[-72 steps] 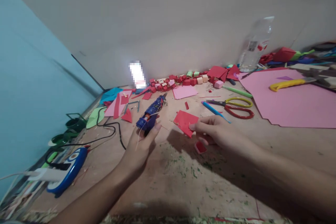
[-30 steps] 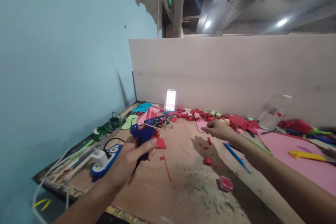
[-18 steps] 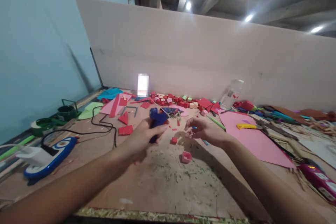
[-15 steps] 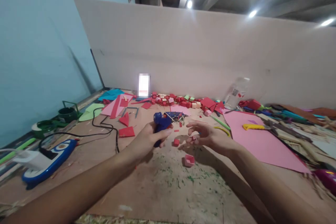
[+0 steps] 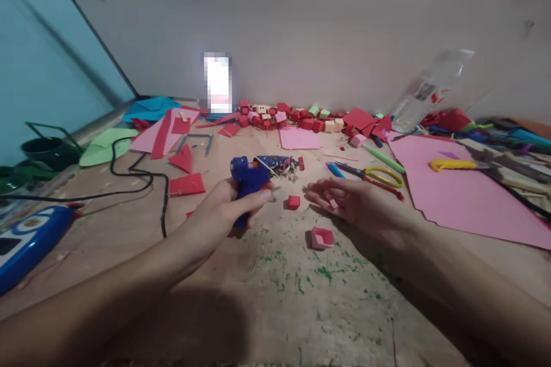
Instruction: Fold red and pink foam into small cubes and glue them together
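Note:
My left hand (image 5: 230,203) is wrapped round the handle of a blue glue gun (image 5: 252,175), its front end pointing away to the right. My right hand (image 5: 350,203) is half curled, palm turned inward, with a small pink piece of paper (image 5: 334,204) held at its fingers. Between the hands a small red paper cube (image 5: 293,202) rests on the table. Nearer to me stands a small pink open-topped paper box (image 5: 322,237). Yellow-handled scissors (image 5: 383,176) and a blue pen-like item (image 5: 334,170) lie just beyond my right hand.
Many small red, pink and green paper cubes (image 5: 307,123) line the back, near a lit phone (image 5: 218,83). A clear bottle (image 5: 430,92) leans at the back right. Pink sheets (image 5: 469,200) and a yellow cutter (image 5: 456,165) lie right. A black cord (image 5: 165,206) and blue power strip (image 5: 37,241) are left.
The view has tilted down and moved closer to the table. My right hand has turned and lowered slightly, revealing the scissors. The glue gun stays in my left hand.

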The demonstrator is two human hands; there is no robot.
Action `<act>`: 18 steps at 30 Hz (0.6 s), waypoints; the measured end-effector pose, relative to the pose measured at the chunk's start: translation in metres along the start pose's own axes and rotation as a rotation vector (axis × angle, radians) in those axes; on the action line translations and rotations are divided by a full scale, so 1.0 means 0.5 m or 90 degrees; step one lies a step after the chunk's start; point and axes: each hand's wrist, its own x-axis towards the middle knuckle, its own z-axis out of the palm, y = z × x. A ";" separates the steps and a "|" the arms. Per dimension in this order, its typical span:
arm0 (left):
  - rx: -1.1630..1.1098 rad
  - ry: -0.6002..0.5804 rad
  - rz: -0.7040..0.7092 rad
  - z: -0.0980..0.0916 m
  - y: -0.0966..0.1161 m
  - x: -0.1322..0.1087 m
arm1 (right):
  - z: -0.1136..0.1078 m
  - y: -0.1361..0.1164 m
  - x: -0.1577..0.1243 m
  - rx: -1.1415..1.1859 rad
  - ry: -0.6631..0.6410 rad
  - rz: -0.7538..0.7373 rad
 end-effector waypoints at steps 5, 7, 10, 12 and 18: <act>0.001 -0.013 0.017 0.002 0.003 0.001 | 0.002 -0.013 -0.016 -0.011 -0.024 -0.016; -0.006 -0.015 0.018 0.002 0.003 0.001 | 0.000 -0.012 -0.019 -0.005 -0.045 -0.023; -0.016 -0.021 0.018 0.001 0.001 0.003 | -0.002 -0.003 -0.017 -0.017 -0.037 -0.025; -0.028 -0.021 0.022 -0.001 -0.001 0.005 | 0.001 0.004 -0.015 -0.074 -0.003 -0.051; -0.049 -0.014 0.009 -0.005 -0.001 0.007 | 0.018 0.002 -0.027 -0.581 0.067 -0.297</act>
